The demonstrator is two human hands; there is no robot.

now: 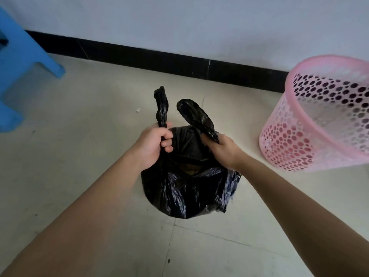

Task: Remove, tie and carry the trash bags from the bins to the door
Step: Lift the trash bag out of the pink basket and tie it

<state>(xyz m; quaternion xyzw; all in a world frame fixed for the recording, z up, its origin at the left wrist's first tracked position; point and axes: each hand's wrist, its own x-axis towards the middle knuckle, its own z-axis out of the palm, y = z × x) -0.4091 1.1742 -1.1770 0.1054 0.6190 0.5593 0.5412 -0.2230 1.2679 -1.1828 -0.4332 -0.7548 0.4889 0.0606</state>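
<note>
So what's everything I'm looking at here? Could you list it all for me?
trash bag: one, black, on the floor in the middle, out of the bin, its two gathered ends held up and not yet knotted
bin: one, pink with round holes, at the right near the wall, no bag in it
stool: one, blue, at the left edge, only partly in view
floor: pale tiles, with a small white scrap beyond the bag
wall: white, with a black skirting strip along its foot
left hand: closed around the bag's left end
right hand: closed around the bag's right end
</note>
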